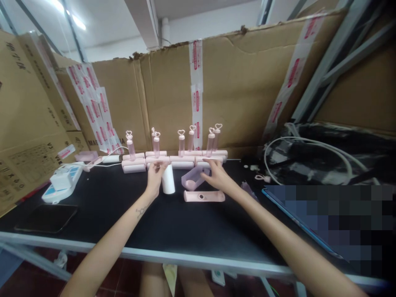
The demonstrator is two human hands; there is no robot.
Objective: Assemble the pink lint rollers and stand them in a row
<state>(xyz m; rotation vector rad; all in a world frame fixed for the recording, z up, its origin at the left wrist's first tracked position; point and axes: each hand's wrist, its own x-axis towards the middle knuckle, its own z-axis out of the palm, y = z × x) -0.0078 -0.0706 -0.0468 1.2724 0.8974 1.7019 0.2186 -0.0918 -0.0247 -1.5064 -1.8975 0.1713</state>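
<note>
My left hand (154, 175) reaches forward over the black table (173, 227), its fingertips at a pink block (157, 160) in the row at the back, right beside an upright white cylinder (168, 178). My right hand (216, 175) stretches out with fingers apart, fingertips touching a pink block (206, 163) of the same row. A translucent pink case (192, 178) lies tilted just left of that hand. A pink bar with a hole (204, 196) lies flat in front of it. Several clear tubes with heart tops (181, 142) stand on the pink blocks.
Cardboard walls (247, 86) enclose the back and left. A white power strip with a plug (62, 181) and a dark phone (46, 218) lie at the left. A white cable loop (306, 159) over black material sits at the right, beside a blue-edged flat item (297, 220).
</note>
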